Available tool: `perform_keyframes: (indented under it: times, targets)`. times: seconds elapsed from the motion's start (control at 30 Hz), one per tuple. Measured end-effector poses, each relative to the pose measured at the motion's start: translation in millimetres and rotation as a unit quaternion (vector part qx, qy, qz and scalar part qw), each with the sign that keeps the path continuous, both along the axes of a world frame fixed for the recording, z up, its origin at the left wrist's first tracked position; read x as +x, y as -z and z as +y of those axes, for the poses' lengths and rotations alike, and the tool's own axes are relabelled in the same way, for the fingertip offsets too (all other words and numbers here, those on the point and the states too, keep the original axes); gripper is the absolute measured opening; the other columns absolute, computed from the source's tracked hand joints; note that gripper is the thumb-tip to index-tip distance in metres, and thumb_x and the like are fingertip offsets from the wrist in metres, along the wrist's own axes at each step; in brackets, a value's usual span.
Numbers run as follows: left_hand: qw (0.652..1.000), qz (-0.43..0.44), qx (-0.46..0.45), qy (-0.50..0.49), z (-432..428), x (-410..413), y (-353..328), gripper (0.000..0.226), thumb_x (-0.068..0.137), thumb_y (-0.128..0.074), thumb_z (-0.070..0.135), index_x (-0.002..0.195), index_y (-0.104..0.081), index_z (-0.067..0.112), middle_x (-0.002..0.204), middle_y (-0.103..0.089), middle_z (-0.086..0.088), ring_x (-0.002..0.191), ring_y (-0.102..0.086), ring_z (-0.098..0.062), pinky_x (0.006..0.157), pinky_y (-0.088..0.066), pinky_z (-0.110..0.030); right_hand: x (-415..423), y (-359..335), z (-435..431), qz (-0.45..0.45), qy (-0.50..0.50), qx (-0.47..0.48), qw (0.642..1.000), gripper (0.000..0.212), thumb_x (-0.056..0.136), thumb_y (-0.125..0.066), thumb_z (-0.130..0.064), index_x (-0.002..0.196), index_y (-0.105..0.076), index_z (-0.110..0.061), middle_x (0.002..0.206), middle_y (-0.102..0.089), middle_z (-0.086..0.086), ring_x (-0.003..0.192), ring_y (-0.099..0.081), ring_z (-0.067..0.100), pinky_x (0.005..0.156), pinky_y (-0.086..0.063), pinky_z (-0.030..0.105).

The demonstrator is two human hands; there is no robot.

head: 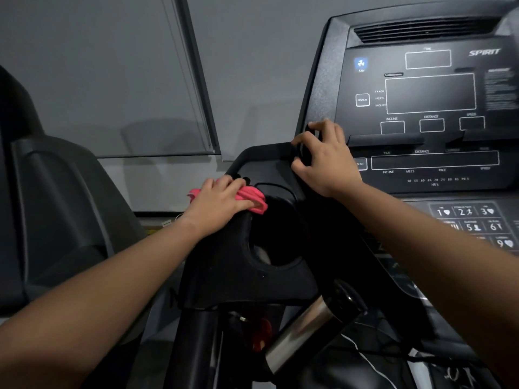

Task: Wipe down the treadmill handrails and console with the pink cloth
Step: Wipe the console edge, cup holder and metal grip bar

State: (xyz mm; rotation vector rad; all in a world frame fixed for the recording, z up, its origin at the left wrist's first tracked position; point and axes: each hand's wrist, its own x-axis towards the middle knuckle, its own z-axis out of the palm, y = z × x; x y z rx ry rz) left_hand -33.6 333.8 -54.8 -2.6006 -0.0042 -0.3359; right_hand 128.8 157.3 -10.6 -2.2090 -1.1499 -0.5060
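1. Far to the left of the console [421, 108] stands a neighbouring dark machine [56, 192], its moulded shroud filling that edge of the view.
2. Behind it, still left of the console, a grey wall carries a lowered window blind [112, 80].
3. The left hand [217, 202] lies palm down on the black side tray just left of the console, fingers curled over the pink cloth [252, 199] and pressing it onto the plastic.
4. The pink cloth is bunched; most of it is hidden under the hand, and a fold sticks out at the rim of the cup holder [276, 234], a round recess in the tray beside the console's left edge.
5. Below the tray, a silver-and-black handrail [306, 332] angles down from the console's lower left.
6. The right hand [323, 158] grips the console's left edge, fingers wrapped around the frame, with nothing else in it.
7. The console face is dark, showing unlit display windows, a blue fan button [361, 64] at upper left and a numbered keypad [477, 226] at lower right.
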Motion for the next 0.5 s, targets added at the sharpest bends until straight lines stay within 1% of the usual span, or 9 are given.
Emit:
perform_keyframes:
  times: [0.07, 0.17, 0.27, 0.4, 0.5]
  targets:
    - [1.000, 0.001, 0.014, -0.005, 1, 5, -1, 0.043, 0.070, -0.081, 0.020, 0.107, -0.069, 0.039, 0.119, -0.060, -0.013, 0.100, -0.057, -0.036, 0.066, -0.047, -0.044, 0, 0, 0, -0.001, -0.001, 0.002, 1.000, 0.031, 0.081, -0.060, -0.028, 0.111, -0.062, -0.018, 0.133, -0.041, 0.010, 0.133, -0.028, 0.028, 0.105, -0.030, 0.034]
    - [1.000, -0.017, 0.002, -0.006, 1, 5, 8, 0.045, 0.065, -0.084, 0.020, 0.104, -0.070, 0.036, 0.118, -0.061, -0.013, 0.101, -0.057, -0.037, 0.066, -0.047, -0.046, 2, -1, 0, 0.002, -0.003, 0.001, 1.000, 0.031, 0.082, -0.060, -0.028, 0.111, -0.061, -0.018, 0.133, -0.041, 0.009, 0.133, -0.028, 0.028, 0.105, -0.029, 0.033]
    - [0.999, -0.031, -0.010, -0.029, -4, 4, 11, 0.046, 0.061, -0.086, 0.021, 0.102, -0.072, 0.035, 0.119, -0.061, -0.014, 0.101, -0.057, -0.040, 0.067, -0.048, -0.048, 2, -1, 0, 0.001, -0.005, 0.006, 1.000, 0.030, 0.082, -0.060, -0.028, 0.110, -0.062, -0.018, 0.132, -0.041, 0.009, 0.131, -0.029, 0.027, 0.105, -0.030, 0.033]
    - [0.998, -0.040, -0.020, -0.037, -3, 3, 14, 0.045, 0.066, -0.084, 0.020, 0.106, -0.069, 0.034, 0.123, -0.058, -0.014, 0.103, -0.055, -0.040, 0.071, -0.047, -0.049, 1, 0, 0, 0.001, -0.003, 0.006, 1.000, 0.030, 0.082, -0.060, -0.029, 0.109, -0.062, -0.019, 0.132, -0.041, 0.009, 0.131, -0.029, 0.027, 0.104, -0.030, 0.032]
    - [0.992, -0.084, -0.058, -0.077, 4, 9, 7, 0.043, 0.073, -0.078, 0.014, 0.111, -0.068, 0.030, 0.122, -0.058, -0.016, 0.100, -0.055, -0.042, 0.072, -0.047, -0.049, 1, 1, 0, 0.006, -0.004, 0.004, 1.000, 0.030, 0.082, -0.060, -0.028, 0.110, -0.062, -0.019, 0.132, -0.041, 0.009, 0.132, -0.029, 0.028, 0.105, -0.031, 0.033]
